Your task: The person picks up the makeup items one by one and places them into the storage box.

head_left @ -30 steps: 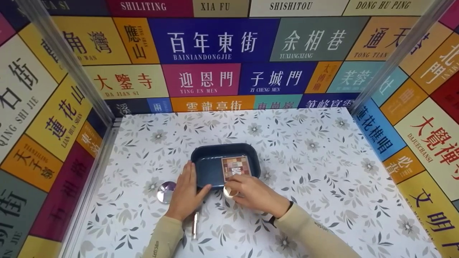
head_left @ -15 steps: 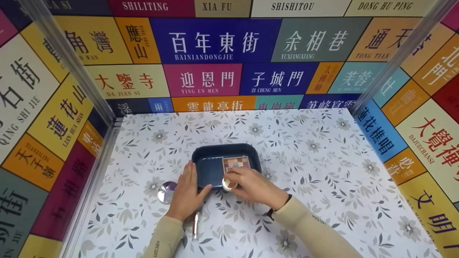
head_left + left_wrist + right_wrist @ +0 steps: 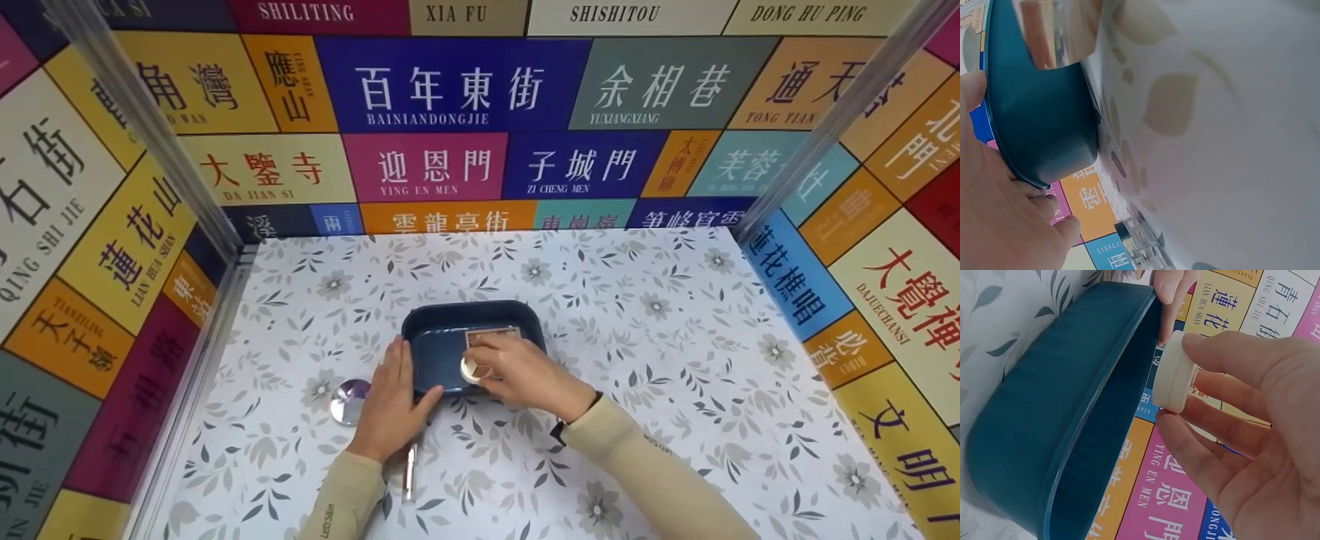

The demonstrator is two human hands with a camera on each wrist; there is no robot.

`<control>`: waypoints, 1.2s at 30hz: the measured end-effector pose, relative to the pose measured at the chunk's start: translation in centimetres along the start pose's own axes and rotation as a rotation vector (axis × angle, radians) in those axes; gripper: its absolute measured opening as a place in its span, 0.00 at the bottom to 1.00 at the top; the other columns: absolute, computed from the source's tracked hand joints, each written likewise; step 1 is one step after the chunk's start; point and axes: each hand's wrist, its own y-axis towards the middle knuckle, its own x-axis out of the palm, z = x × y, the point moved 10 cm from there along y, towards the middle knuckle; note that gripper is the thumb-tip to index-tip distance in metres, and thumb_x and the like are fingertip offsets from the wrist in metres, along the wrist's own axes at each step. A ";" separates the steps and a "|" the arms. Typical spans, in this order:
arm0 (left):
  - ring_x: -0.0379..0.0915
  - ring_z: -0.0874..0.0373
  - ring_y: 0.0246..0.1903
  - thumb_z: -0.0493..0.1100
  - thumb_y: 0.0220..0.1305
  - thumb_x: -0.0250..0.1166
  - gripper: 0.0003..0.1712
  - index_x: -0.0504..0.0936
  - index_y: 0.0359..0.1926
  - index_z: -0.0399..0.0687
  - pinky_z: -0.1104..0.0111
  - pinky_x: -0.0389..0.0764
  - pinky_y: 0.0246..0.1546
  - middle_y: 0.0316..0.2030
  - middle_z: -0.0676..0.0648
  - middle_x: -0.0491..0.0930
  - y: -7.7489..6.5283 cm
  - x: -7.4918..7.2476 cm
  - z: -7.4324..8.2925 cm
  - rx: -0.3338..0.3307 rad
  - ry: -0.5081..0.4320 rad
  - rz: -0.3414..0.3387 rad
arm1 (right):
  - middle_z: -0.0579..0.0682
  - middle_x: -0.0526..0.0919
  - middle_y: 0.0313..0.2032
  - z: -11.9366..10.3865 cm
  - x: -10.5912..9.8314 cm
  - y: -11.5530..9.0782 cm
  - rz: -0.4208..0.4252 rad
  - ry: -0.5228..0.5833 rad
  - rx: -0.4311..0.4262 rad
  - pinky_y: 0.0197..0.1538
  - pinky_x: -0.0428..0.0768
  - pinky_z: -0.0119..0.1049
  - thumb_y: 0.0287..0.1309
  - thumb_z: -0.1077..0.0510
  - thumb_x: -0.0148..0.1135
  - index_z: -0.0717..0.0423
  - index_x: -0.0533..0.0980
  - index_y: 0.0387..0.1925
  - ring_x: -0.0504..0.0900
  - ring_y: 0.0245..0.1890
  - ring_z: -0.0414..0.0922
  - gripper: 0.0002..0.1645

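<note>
head view: a dark blue tray (image 3: 439, 352) is set on a flower-patterned tabletop (image 3: 637, 375). at the tray's 8 o'clock, its outer wall is touched by the left hand (image 3: 391, 409), whose fingers are held straight and pressed together, the thumb spread out to the 7 o'clock edge. by the right hand (image 3: 525, 379), reaching in from 4 o'clock, a round white case (image 3: 471, 369) is pinched between thumb and fingers; it is held at the tray's 6 o'clock side, and whether the tray is touched by it cannot be told. inside the tray, toward 2 o'clock, a flat brownish box (image 3: 501, 331) is partly hidden by that hand. just beside the left hand, at its 9 o'clock, a shiny round object (image 3: 347, 405) is seen, and near its 6 o'clock a slim tube (image 3: 409, 472).
</note>
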 end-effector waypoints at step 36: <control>0.41 0.42 0.77 0.68 0.69 0.57 0.56 0.46 0.79 0.35 0.47 0.52 0.73 0.79 0.37 0.42 0.0 0.3 -0.2 -0.003 -0.011 0.006 | 0.45 0.80 0.47 3.6 5.2 5.5 -0.182 -0.037 0.065 0.47 0.82 0.38 0.55 0.58 0.74 0.51 0.83 0.55 0.80 0.43 0.43 0.24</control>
